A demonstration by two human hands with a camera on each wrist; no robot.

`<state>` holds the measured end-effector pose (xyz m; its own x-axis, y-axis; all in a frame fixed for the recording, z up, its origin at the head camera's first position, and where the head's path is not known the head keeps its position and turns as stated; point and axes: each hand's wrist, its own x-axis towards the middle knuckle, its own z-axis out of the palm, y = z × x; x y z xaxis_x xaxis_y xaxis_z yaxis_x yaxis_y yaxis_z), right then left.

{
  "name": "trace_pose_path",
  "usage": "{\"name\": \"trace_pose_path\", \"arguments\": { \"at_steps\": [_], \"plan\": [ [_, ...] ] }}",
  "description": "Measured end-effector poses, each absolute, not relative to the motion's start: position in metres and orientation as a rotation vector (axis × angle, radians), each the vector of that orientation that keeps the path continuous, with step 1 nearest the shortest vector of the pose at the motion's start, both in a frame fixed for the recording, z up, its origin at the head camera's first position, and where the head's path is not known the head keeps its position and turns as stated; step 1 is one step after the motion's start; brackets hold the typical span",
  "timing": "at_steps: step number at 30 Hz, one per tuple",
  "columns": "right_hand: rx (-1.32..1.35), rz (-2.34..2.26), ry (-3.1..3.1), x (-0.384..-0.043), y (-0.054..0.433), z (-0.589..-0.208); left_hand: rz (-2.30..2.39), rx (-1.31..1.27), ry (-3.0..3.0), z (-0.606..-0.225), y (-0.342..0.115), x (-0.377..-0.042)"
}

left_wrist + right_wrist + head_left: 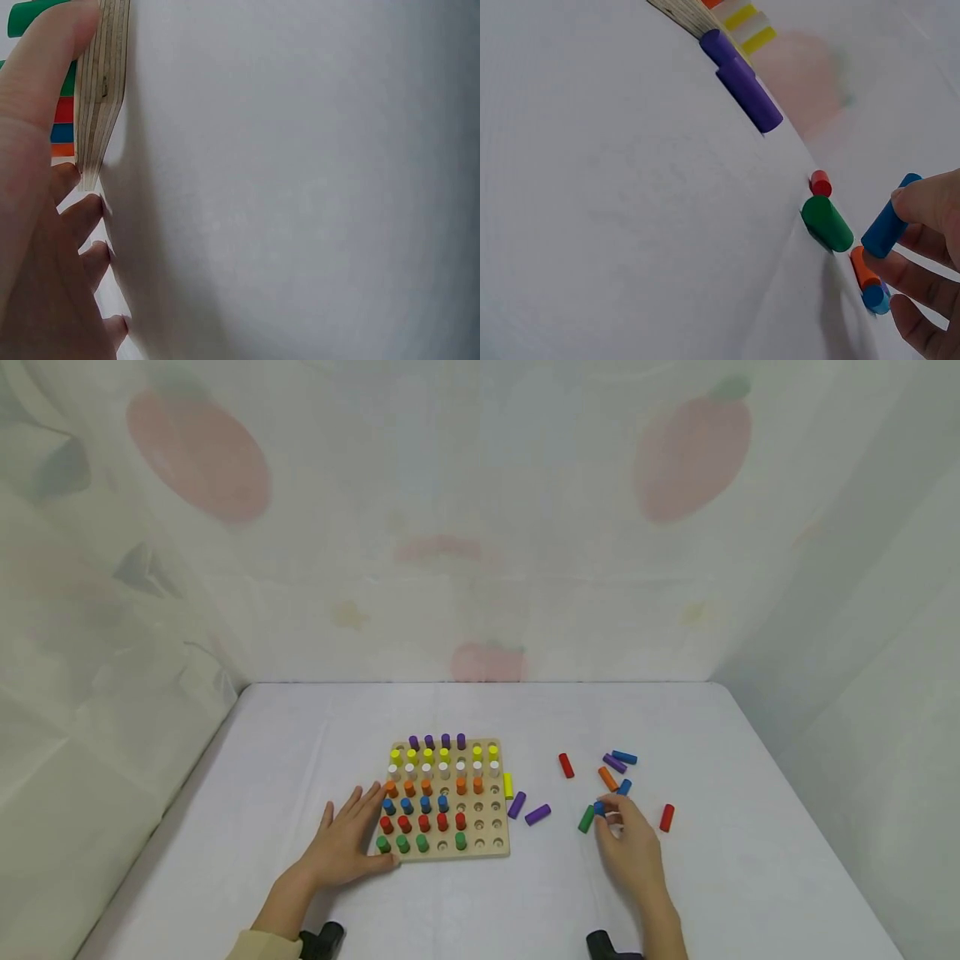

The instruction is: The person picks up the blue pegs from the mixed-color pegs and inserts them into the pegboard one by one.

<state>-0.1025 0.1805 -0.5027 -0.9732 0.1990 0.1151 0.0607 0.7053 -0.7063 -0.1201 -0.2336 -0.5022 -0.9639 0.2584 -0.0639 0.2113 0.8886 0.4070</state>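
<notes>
My right hand point(633, 852) pinches a blue peg point(887, 227) between thumb and fingers, held above the white table. Close by lies a green peg point(586, 819), with an orange peg point(608, 778) and a loose blue peg point(625, 787) just behind. My left hand point(341, 852) is spread at the near left corner of a wooden pegboard point(489, 851). Its thumb point(45, 67) touches the board's edge, and its fingers reach along the left side. Rows of green, red, blue, orange, white, yellow and purple pegs stand in the board, with bare holes mostly on the right.
Two purple pegs point(537, 815) and a yellow peg point(507, 786) lie right of the board. Farther right are two red pegs point(667, 817), another purple peg point(615, 763) and a blue one point(624, 757). A patterned curtain point(480, 527) hangs behind the table.
</notes>
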Motion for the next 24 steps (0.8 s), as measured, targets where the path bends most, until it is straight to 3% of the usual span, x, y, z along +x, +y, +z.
{"name": "trace_pose_path", "arguments": {
  "at_steps": [24],
  "plan": [
    [0.030, 1.247, -2.650, -0.120, 0.137, -0.492, 0.605, 0.374, 2.943, -0.503, -0.234, -0.120]
  ]
}}
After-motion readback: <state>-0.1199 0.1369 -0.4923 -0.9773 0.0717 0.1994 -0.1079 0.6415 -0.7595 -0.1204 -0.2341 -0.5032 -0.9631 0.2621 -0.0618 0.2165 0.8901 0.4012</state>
